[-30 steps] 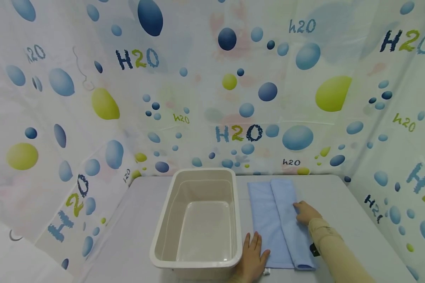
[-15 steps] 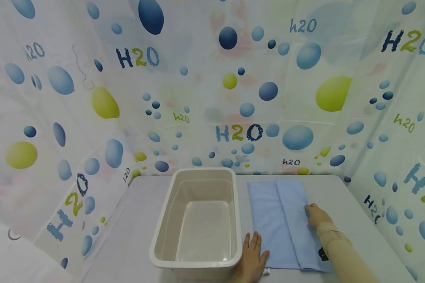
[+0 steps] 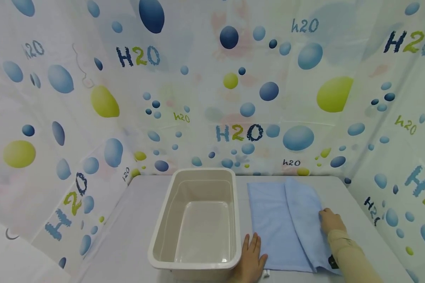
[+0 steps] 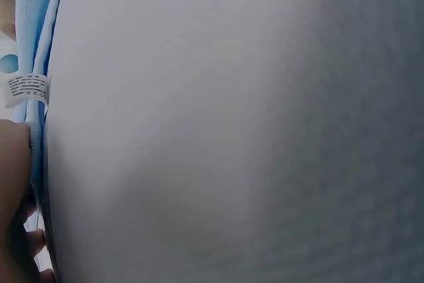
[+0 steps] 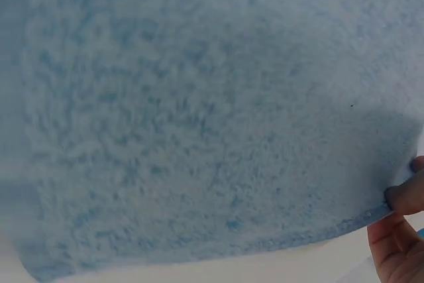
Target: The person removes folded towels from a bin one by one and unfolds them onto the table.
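A light blue towel [image 3: 276, 228] lies on the white-covered table with its right part folded over and partly lifted. My right hand [image 3: 333, 221] pinches the edge of that flap; in the right wrist view, thumb and fingers [image 5: 405, 193] grip the hem of the towel [image 5: 199, 130]. Between the basin and the towel, my left hand [image 3: 250, 257] rests flat, its fingers straight and its thumb over the towel's near left corner. A white printed tag [image 4: 28, 88] sticks out from the towel's edge close to the left hand, seen in the left wrist view.
A beige plastic basin [image 3: 194, 264] stands directly left of the left hand, with nothing inside it. The table [image 3: 134, 220] ends at a curtain [image 3: 198, 86] printed with bubbles and "H2O" behind and at both sides. A dark wrist device [image 3: 333, 262] sits by the right sleeve.
My right hand has moved to the right, drawing the towel's folded flap along with it, so more of the lower layer shows. The left hand has stayed in place.
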### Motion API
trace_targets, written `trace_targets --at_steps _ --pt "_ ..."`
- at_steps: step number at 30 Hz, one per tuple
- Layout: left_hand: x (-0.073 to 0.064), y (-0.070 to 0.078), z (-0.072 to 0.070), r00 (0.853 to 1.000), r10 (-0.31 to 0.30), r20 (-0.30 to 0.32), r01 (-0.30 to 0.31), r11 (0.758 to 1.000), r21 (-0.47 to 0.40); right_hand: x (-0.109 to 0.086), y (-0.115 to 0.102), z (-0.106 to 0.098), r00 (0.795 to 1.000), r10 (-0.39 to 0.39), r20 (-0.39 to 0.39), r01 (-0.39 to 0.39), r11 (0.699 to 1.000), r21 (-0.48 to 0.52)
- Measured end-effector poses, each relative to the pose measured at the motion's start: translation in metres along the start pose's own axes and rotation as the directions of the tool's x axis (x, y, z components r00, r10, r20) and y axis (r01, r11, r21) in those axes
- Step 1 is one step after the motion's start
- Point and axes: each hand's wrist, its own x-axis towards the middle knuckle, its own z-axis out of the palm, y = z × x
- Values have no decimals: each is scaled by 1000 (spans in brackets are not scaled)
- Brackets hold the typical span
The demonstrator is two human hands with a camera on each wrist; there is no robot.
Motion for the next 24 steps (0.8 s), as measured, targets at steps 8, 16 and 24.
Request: trace_targets --at_steps 8,16,24 --pt "1 -1 4 1000 12 -11 -12 1000 14 -2 10 -3 999 43 4 -43 999 -5" --pt "0 -1 5 999 -16 46 17 999 -29 -6 19 -6 995 71 66 -72 997 12" --pt "1 -1 4 999 -18 49 20 999 -46 -10 29 -5 998 61 -2 -61 996 -63"
